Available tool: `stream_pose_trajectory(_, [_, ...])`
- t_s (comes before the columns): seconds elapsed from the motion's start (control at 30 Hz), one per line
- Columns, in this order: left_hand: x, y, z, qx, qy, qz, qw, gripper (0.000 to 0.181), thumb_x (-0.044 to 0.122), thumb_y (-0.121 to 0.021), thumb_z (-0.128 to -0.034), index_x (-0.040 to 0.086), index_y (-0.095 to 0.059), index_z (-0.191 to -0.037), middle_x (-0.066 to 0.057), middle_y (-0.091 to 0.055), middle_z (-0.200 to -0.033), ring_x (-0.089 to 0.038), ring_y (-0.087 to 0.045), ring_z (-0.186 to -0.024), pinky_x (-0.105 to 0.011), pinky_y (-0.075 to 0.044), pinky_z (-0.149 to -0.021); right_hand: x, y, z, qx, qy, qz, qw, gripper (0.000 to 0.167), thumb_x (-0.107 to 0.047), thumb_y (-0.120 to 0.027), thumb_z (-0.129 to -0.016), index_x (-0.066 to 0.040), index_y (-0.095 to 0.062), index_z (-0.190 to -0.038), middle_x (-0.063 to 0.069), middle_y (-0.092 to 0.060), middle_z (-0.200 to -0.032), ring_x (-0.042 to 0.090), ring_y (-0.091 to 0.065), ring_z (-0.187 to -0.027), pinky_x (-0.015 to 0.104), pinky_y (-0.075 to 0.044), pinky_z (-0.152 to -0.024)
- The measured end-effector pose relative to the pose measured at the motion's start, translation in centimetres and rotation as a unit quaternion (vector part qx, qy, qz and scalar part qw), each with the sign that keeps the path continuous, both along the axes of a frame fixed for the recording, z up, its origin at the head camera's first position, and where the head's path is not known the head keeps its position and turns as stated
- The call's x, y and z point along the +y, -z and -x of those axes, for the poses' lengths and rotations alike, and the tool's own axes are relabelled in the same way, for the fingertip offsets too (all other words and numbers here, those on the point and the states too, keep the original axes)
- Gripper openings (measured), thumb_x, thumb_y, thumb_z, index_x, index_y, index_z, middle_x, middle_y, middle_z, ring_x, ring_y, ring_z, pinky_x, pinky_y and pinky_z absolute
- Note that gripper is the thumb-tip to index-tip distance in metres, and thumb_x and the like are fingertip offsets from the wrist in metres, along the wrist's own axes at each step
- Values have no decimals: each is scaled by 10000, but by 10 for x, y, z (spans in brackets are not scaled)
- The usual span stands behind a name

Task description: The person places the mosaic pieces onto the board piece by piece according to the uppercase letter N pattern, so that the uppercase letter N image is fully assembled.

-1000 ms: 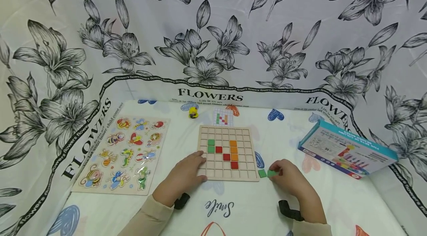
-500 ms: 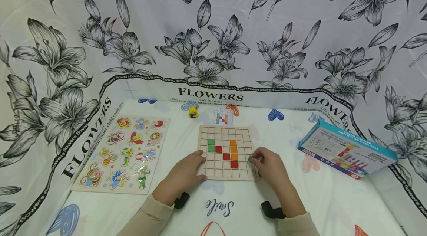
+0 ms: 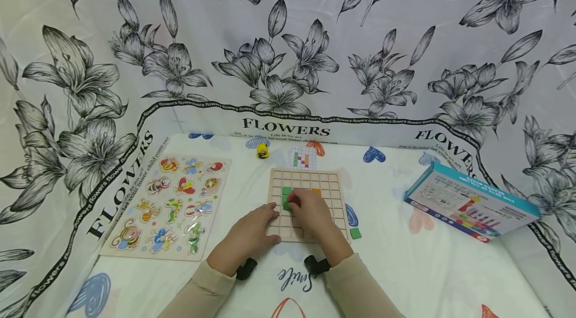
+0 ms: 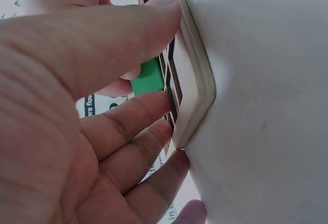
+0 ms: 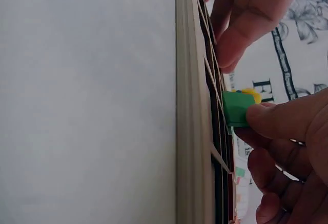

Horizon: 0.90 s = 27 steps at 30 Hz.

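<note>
A square wooden grid board [image 3: 330,234] lies on the white cloth, with green and orange tiles showing in its cells. My right hand [image 3: 315,215] is over its middle and hides part of the pattern. Between thumb and fingers it pinches a green tile [image 5: 237,109], tilted at the grid surface just below the green tile [image 3: 286,191] on the left. My left hand [image 3: 247,235] rests on the board's front left corner, thumb and fingertips touching it, fingers relaxed. Off the board's right front corner lies another loose green tile [image 3: 355,233].
A small card with a coloured grid pattern [image 3: 303,157] lies behind the board, near a yellow toy figure [image 3: 263,151]. An insect picture puzzle [image 3: 166,208] is on the left. On the right stands a blue and white box [image 3: 472,203]. Flowered cloth hangs behind.
My right hand has picked up one of two loose green tiles at the right and carried it leftward over the board to the green cells. My left hand stays in place.
</note>
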<state>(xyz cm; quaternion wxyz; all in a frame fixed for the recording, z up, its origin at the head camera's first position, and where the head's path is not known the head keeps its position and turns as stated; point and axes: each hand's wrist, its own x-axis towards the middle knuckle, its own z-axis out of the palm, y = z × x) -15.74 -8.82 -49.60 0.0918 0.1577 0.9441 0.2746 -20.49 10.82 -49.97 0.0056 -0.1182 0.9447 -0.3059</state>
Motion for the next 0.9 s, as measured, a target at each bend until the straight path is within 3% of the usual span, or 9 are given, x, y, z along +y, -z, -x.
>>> stream_pose_trajectory(0.23, [1,1,1,42,66,1,10000,618,249,-910,-898,43,-686,-1436,-111,-529,-1668,-372,-515,-1535,-567,-462,-1236,0,2,0,-262,-180,89,9995,55,-159,-775,-1023,-207,-786,-1047,-52,-746,-1029,144,-643,-914,390,-595,-888])
stream_pose_trajectory(0.53, [0,2,1,7,46,73,10000,622,249,-904,-903,45,-680,-1446,-104,-524,-1672,-367,-507,-1541,-564,-460,-1240,-2,3,-3,-74,-284,-215,9993,78,-124,-780,-1010,-176,-838,-1010,-52,-687,-1000,131,-611,-910,371,-601,-901])
stream_pose_trajectory(0.67, [1,1,1,0,49,59,10000,620,244,-904,-903,43,-680,-1445,-107,-525,-1671,-367,-509,-1539,-562,-459,-1242,3,-2,-5,-7,-310,-61,9995,76,-126,-773,-1014,-168,-836,-1003,-55,-693,-1002,122,-609,-895,355,-591,-865])
stream_pose_trajectory(0.9, [2,0,1,-150,-35,22,9999,642,247,-903,-902,61,-669,-1470,-84,-504,-1691,-360,-487,-1558,-562,-437,-1263,43,-18,-11,-66,355,370,9987,62,-122,-768,-1013,-139,-816,-1050,-20,-692,-1019,168,-566,-834,306,-517,-728])
